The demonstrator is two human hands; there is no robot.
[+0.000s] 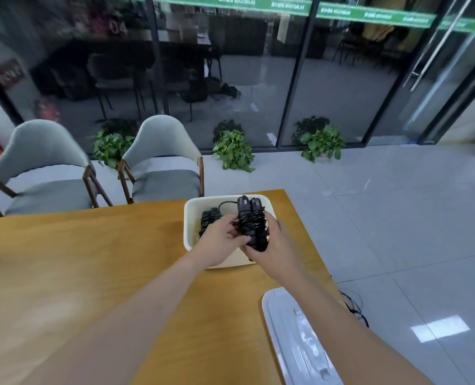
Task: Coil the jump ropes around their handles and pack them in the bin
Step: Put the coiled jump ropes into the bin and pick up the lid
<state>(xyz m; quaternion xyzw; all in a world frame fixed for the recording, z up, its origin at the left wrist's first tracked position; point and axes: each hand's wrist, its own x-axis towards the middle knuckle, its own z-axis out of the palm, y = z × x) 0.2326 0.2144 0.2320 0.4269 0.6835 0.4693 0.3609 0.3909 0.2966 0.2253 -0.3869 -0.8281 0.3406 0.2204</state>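
Observation:
A cream plastic bin [193, 202] stands on the wooden table [91, 259] near its far right corner. Over the bin both hands hold a black jump rope [251, 220], its cord wound around the two handles held side by side. My right hand [269, 245] grips the bundle's lower end from the right. My left hand [221, 237] touches it from the left, thumb across the handles. Another coiled black jump rope [208, 219] lies inside the bin at the left, partly hidden by my left hand.
A white bin lid [294, 329] lies on the table's near right edge. Two grey chairs [164, 168] stand at the far side of the table. Potted plants [233, 150] line a glass wall. Cables [354, 307] lie on the tiled floor at the right.

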